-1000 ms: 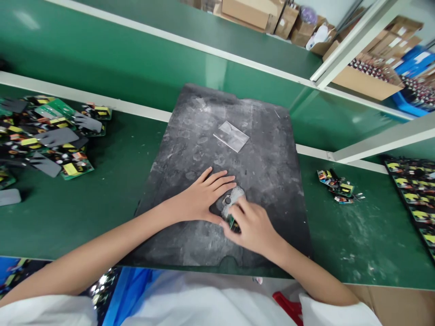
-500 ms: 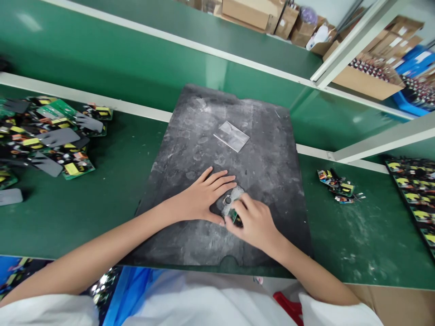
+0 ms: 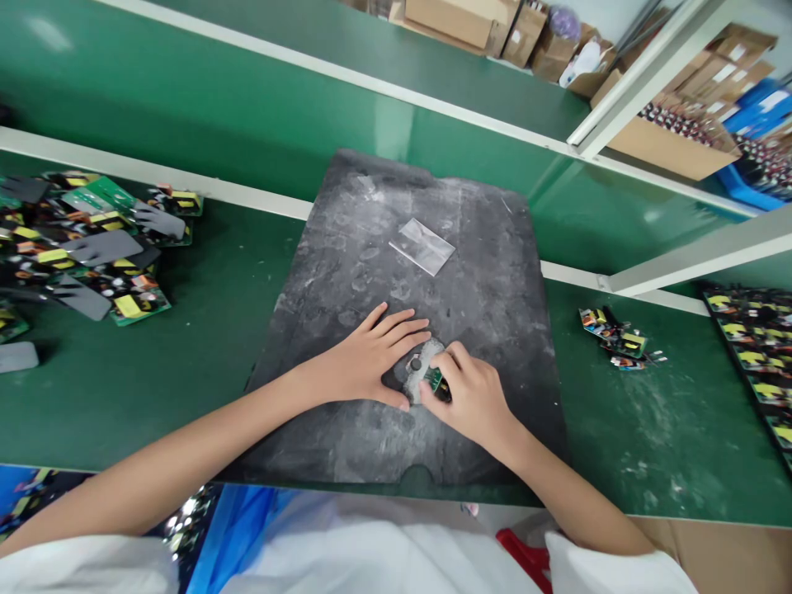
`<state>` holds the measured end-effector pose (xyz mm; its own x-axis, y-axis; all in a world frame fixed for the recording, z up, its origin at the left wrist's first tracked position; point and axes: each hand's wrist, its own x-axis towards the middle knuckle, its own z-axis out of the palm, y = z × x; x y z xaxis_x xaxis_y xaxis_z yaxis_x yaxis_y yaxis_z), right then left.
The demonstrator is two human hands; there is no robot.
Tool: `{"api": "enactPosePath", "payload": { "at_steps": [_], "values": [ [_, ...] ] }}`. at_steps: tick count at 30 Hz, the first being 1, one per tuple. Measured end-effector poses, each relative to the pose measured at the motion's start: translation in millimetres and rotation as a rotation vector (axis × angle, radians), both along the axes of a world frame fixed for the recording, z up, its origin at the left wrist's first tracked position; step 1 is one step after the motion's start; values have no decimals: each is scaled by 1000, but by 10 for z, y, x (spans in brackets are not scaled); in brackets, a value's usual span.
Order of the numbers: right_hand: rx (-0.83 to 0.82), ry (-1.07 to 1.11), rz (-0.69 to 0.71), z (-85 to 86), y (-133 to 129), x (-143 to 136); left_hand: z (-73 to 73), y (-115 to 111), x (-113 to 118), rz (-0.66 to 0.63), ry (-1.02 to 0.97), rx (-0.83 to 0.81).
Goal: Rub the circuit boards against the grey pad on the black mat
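Observation:
My left hand (image 3: 370, 360) lies flat with fingers spread on the black mat (image 3: 346, 272). Close to its fingertips and thumb is a pale grey, worn patch (image 3: 416, 381) with a small dark round spot. My right hand (image 3: 473, 398) pinches a small green circuit board (image 3: 435, 379) over the right side of this patch; the fingers hide most of the board. Farther up the mat lies a flat, clear, shiny rectangle (image 3: 423, 246), touched by neither hand.
Circuit boards with grey metal plates (image 3: 92, 247) are heaped at left on the green bench (image 3: 228, 280). A few boards (image 3: 619, 337) lie at right, beside a black tray (image 3: 751, 363) of boards. A white frame post (image 3: 643, 78) rises at upper right. Cardboard boxes (image 3: 458, 21) stand behind.
My right hand has shifted slightly right with the circuit board, showing more of the grey patch. My left hand has stayed in place.

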<state>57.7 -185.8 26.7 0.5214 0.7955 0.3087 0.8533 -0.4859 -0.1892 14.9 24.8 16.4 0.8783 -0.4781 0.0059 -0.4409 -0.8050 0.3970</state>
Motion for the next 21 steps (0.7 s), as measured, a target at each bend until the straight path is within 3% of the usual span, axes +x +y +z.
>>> {"api": "enactPosePath", "payload": {
  "at_steps": [6,13,21],
  "values": [
    [-8,33,102,-1,14,-62,7,3,-8,-1,-14,-13],
    [12,45,23,-12,9,-10,-7,-4,-7,-2,-27,1],
    [-5,37,99,-2,19,-72,18,-12,-14,3,-28,-2]
  ]
}}
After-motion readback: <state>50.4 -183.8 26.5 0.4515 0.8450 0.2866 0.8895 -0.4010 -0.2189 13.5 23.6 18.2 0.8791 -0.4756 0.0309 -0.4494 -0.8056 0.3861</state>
